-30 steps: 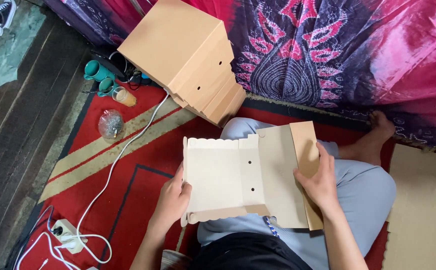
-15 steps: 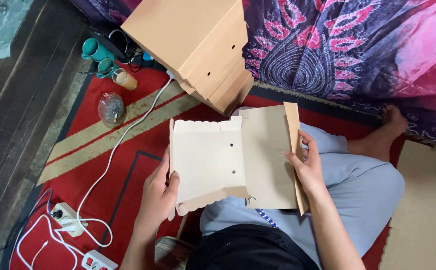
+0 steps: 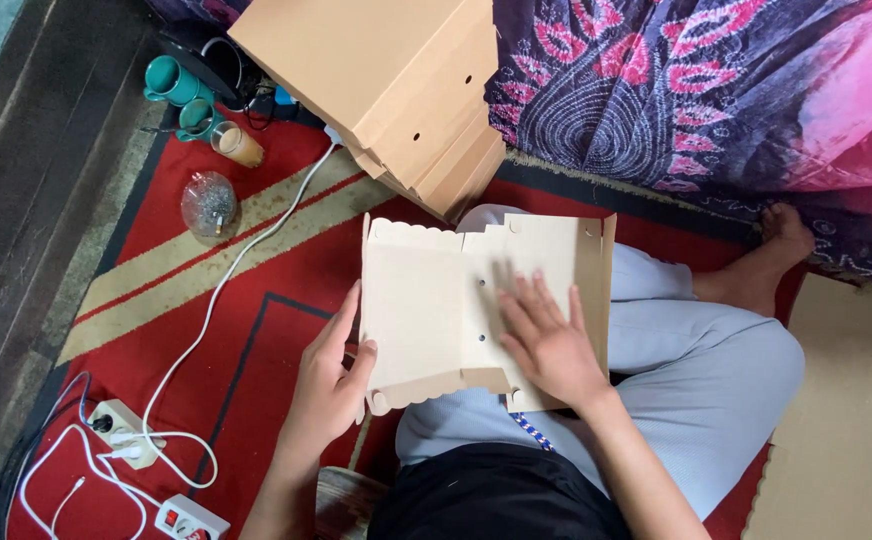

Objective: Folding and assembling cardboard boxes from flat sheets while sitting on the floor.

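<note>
A flat beige cardboard box blank (image 3: 426, 310) with scalloped edges and small round holes rests on my lap. My left hand (image 3: 331, 375) grips its left edge, thumb on top. My right hand (image 3: 546, 340) lies flat on the middle of the blank, fingers spread and pressing down. The blank's right side panel (image 3: 596, 290) stands folded up. I sit cross-legged in light blue trousers (image 3: 696, 370), one bare foot (image 3: 781, 235) out to the right.
A stack of folded beige boxes (image 3: 386, 80) leans behind the blank. Two teal mugs (image 3: 171, 85), a glass of drink (image 3: 236, 145) and a clear round object (image 3: 208, 205) stand on the red rug. A white cable (image 3: 246, 250) runs to power strips (image 3: 121, 425). Flat cardboard (image 3: 846, 420) lies right.
My right hand has left the blank's right edge and now lies flat on its middle. The right panel has come upright. The view has shifted closer.
</note>
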